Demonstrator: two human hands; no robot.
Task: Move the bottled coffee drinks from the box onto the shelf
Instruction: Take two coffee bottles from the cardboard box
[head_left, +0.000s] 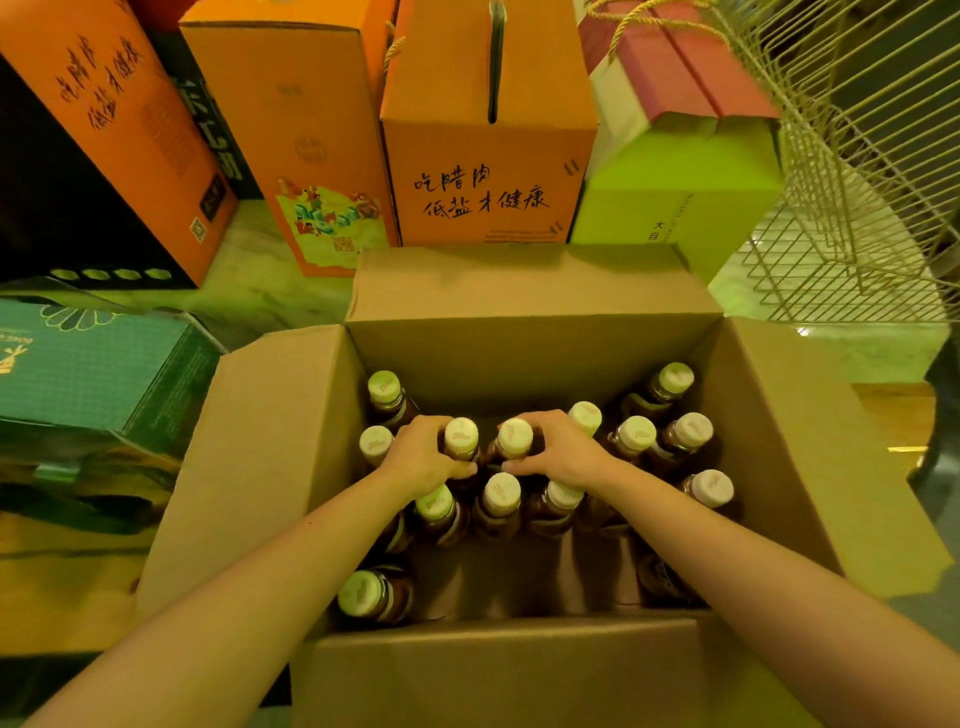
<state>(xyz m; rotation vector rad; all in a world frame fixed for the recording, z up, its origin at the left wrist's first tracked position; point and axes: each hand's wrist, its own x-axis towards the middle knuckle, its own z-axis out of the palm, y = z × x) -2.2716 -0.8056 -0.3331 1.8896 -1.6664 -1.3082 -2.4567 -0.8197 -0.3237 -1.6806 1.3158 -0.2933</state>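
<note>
the open box (519, 332) is plain brown corrugated cardboard, matt and slightly fibrous. the bottles (498, 512) inside look like clear, glossy plastic or glass, which one cannot be told, with pale matt plastic caps (501, 493). at 12 o'clock stands an orange carton (488, 171) of smooth printed card; at 2 o'clock a rack (857, 171) of thin, pale coated metal wire; at 9 o'clock a teal carton (88, 374) with a finely textured paper finish

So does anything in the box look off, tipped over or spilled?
No spill shows. The bottles in the box stand in loose, uneven rows with gaps near the front, and the front-left bottle leans. Each hand is on a middle bottle.
</note>
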